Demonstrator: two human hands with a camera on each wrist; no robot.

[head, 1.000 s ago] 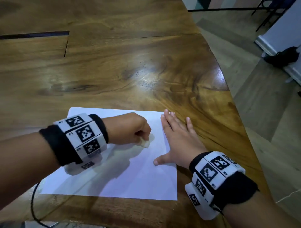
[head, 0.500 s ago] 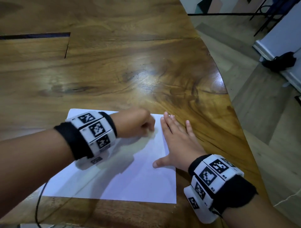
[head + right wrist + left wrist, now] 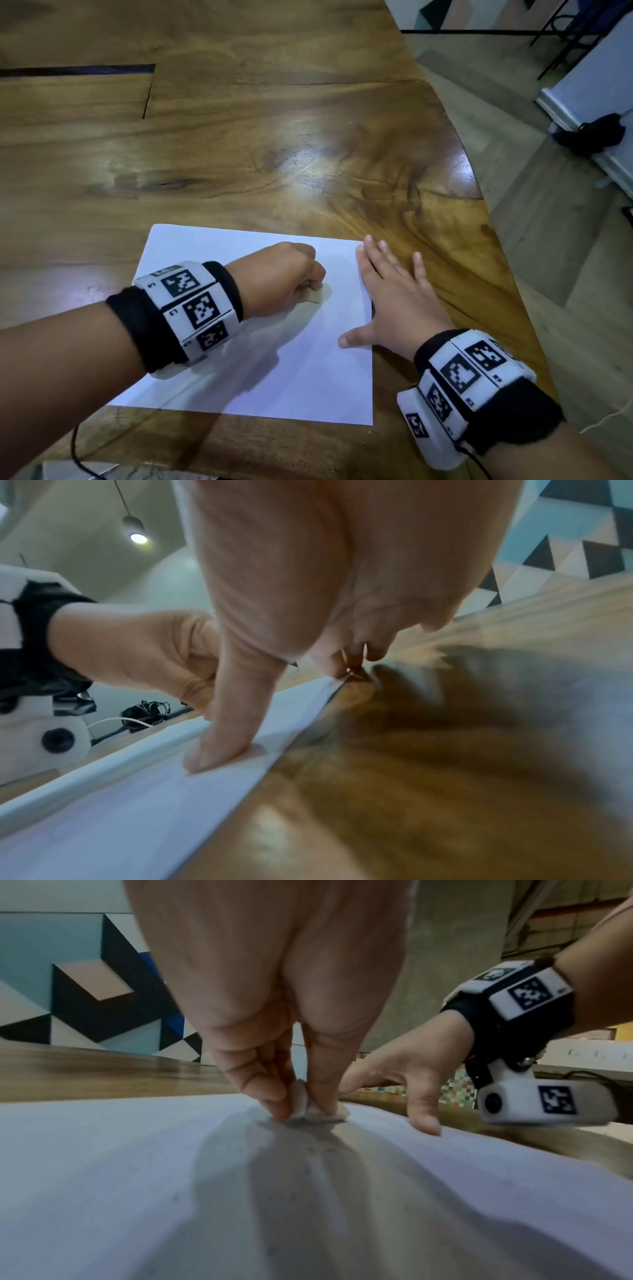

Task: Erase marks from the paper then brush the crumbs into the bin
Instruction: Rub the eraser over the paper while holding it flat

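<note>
A white sheet of paper (image 3: pixel 291 377) lies on the wooden table near the front edge. My left hand (image 3: pixel 287 277) is curled over its upper middle and pinches a small white eraser (image 3: pixel 304 1107) against the sheet. A short dark pencil mark (image 3: pixel 312 302) shows just below the knuckles. Fine dark crumbs (image 3: pixel 318 1148) lie on the paper (image 3: pixel 137 1177) below the eraser. My right hand (image 3: pixel 394 298) lies flat with fingers spread along the paper's right edge, thumb (image 3: pixel 219 748) pressing the sheet (image 3: pixel 120 804). No bin is in view.
The wooden table (image 3: pixel 274 154) stretches away behind the paper, and its curved right edge (image 3: pixel 479 192) drops to a tiled floor. A dark object (image 3: pixel 592 133) lies on the floor by a white wall base. A black cable (image 3: pixel 77 452) hangs at the front left.
The left hand with the eraser has slid back and forth across the upper part of the paper, ending slightly lower. The right hand has stayed flat on the paper's right edge.
</note>
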